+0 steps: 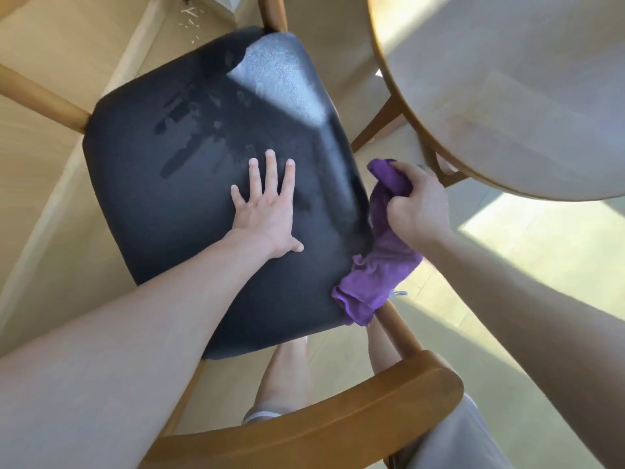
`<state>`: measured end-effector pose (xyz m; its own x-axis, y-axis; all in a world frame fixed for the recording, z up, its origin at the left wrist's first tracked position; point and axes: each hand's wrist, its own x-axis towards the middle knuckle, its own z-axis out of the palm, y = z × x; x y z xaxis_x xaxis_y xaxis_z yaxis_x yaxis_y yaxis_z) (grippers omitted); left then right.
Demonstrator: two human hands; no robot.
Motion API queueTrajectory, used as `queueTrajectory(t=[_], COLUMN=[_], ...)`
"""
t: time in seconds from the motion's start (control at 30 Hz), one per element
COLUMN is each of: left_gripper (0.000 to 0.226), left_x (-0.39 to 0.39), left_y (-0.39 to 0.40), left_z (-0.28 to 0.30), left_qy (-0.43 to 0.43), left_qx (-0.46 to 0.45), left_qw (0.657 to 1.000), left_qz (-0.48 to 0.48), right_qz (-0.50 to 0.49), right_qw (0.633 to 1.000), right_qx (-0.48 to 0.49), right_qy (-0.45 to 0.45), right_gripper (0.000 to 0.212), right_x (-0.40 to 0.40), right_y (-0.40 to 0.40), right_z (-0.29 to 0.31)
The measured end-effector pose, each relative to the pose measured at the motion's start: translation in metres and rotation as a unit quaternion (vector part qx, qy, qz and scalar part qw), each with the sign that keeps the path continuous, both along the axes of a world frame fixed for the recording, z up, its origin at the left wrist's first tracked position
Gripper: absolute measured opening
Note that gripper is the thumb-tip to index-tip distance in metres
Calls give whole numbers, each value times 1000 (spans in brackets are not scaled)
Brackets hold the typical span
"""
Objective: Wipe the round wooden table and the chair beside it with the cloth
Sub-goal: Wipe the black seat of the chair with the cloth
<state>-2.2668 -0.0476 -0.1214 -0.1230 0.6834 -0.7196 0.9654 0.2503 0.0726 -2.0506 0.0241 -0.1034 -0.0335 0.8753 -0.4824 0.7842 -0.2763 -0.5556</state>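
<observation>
Presently the left hand (267,211) lies flat, fingers spread, on the dark chair seat (189,184). Just beside it, the right hand (417,206) grips the purple cloth (378,262), which hangs against the seat's edge; the round table (507,89) stands beyond the right hand.

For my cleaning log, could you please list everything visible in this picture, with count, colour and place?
chair seat: one, black, centre, with damp streaks toward its far side
chair frame: one, brown wood; curved backrest at the bottom, rails at the left and top
round table: one, pale wooden top, upper right
cloth: one, purple, hanging at the seat's right edge
floor: pale wood, sunlit at the right
debris: small pale bits, on the floor at the top left
legs: two, bare, behind the chair back
left hand: flat on the seat, fingers spread
right hand: grips the cloth
</observation>
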Motion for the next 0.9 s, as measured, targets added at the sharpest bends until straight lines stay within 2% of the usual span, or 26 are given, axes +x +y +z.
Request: queueTrajectory(t=[0.03, 0.17, 0.3, 0.43, 0.53, 0.63, 0.7, 0.77, 0.83, 0.9], left_gripper=[152, 153, 154, 151, 149, 142, 128, 105, 89, 88], left_x=[0, -1, 2, 5, 13, 29, 39, 52, 69, 86], left_y=[0, -2, -6, -3, 0, -5, -15, -35, -57, -74], left_z=[-1, -5, -6, -1, 4, 6, 6, 6, 7, 8], left_qy=[2, 15, 27, 44, 52, 65, 71, 66, 48, 26], left_qx=[-2, 3, -4, -9, 3, 7, 20, 40, 52, 56], left_qw=[1000, 1000, 1000, 999, 998, 990, 983, 972, 959, 953], left_qz=[-5, -10, -10, -5, 43, 122, 167, 221, 276, 297], right_qz=[5, 136, 204, 299, 247, 149, 109, 169, 292, 380], right_qw=[1000, 989, 974, 943, 953, 985, 991, 980, 948, 914], right_qx=[-7, -48, -76, -127, -167, -82, -47, -84, -128, -132], right_qy=[7, -25, -67, -76, -48, 14, 70, 64, -12, -47], right_gripper=[72, 80, 78, 40, 47, 41, 47, 61, 74, 68], right_x=[-9, -29, 17, 50, 48, 36, 25, 21, 31, 56], right_y=[5, -18, -73, -81, -35, 1, 2, -14, -44, -71], right_z=[-3, -16, -6, 1, -3, -2, -2, -4, -6, -7])
